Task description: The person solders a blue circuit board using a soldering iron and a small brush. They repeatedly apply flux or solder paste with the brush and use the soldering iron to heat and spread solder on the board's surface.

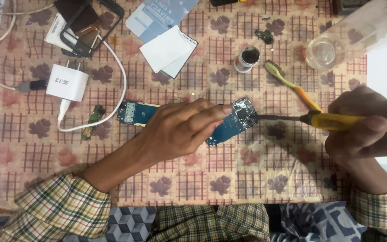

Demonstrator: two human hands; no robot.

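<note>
Pressing down with my left hand (178, 130), I've got the fingers (211, 113) pinning the blue circuit board (229, 125) flat on the desk (256, 161). My right hand (366, 127) has its fingers clenched round the yellow soldering iron (346, 122), and its dark tip is touching the board's metal-shielded end. The board lies mid-desk, on the flowered cloth. A worn toothbrush (292, 85) sits just above the iron, a small open pot (247, 58) beside its bristles. A white charger (66, 82) rests well off to the left.
</note>
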